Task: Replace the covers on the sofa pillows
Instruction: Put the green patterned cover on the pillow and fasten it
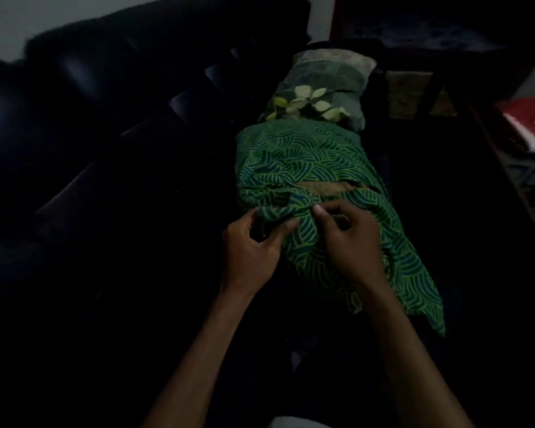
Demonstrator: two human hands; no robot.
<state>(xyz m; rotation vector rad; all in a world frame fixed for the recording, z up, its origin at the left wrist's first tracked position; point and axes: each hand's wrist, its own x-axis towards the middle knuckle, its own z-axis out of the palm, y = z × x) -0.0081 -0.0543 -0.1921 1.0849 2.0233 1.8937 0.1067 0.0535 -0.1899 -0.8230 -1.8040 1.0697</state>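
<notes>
Left hand (250, 248) and right hand (349, 239) pinch green cover (306, 159).

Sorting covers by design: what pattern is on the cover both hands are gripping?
Green cover with lighter leaf-like line pattern on blue-green, seen in the head view.

Pillow insert (322, 187) mostly hidden inside green cover (306, 156), forearms cut off below, sofa (74, 118) lost in darkness

The sofa (84, 97) looks like glossy, smooth black leather; the green cover (306, 162) is matt printed cloth.
</notes>
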